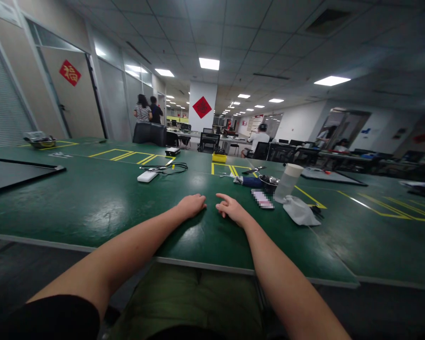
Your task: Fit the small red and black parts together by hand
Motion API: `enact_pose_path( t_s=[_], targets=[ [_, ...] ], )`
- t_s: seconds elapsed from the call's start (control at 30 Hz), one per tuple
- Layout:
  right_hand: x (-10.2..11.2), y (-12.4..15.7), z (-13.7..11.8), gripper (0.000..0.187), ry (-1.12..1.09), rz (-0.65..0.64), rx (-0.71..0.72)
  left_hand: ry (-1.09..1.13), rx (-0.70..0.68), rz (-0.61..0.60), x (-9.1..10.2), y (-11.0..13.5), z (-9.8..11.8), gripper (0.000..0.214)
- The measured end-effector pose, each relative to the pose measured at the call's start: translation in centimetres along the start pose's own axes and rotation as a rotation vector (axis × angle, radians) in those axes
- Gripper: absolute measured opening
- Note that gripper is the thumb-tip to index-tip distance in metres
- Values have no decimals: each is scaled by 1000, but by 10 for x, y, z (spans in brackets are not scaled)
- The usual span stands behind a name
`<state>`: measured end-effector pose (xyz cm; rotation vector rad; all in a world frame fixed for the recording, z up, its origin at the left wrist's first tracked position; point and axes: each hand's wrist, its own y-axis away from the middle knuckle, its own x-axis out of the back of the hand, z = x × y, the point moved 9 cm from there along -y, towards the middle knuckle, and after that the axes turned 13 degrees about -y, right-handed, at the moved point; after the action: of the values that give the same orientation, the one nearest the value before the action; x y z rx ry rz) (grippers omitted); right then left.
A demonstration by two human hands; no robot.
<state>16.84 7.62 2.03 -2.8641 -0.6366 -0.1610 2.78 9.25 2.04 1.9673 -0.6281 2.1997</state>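
My left hand (192,205) lies on the green table (156,198), its fingers curled in together, with no object showing in them. Across a small gap is my right hand (231,209), holding nothing; its index finger stretches out and the thumb stands apart from it. The nearest thing to my right hand is a phone-like flat item (262,199), blurred out, lying on the table to its right. Ahead of my left hand is a white power bank or adapter (148,175) beside a loop of black cable (175,167).
Right of the phone-like item are a tall translucent bottle (286,184), a white pouch (299,211), a metal bowl (269,182) and a dark blue rolled item (251,182). A yellow box (219,157) stands farther back. Dark flat boards (19,172) lie both sides. Several people are in the background.
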Motion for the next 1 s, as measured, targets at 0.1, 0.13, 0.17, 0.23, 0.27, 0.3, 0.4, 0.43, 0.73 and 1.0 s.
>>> enact_pose_path(
  t_s=[0.1,0.13,0.17,0.23,0.27,0.3,0.4,0.43,0.73,1.0],
  targets=[
    [0,0,2,59,12,-19,-4,-139,87,-39,13,12,-51,28],
    [0,0,2,57,17,-27,-4,-188,111,-56,19,21,-73,30],
    [-1,0,1,56,24,-33,-2,-244,155,-79,25,31,-99,32],
    [-1,1,0,54,36,-38,-2,-346,260,-116,40,60,-156,36],
    [-1,1,0,54,40,-37,-3,-381,325,-145,46,78,-186,37],
    [-1,1,0,53,42,-35,-7,-401,386,-168,53,97,-215,38],
    [0,2,0,52,31,-37,-12,-410,702,-222,70,161,-299,38],
    [0,2,1,51,28,-35,-16,-393,802,-251,72,180,-320,37],
    [1,1,3,47,13,-23,-34,-396,894,-214,77,211,-341,48],
    [-1,2,1,45,23,-41,-35,-435,871,-227,75,208,-344,46]
  ],
)
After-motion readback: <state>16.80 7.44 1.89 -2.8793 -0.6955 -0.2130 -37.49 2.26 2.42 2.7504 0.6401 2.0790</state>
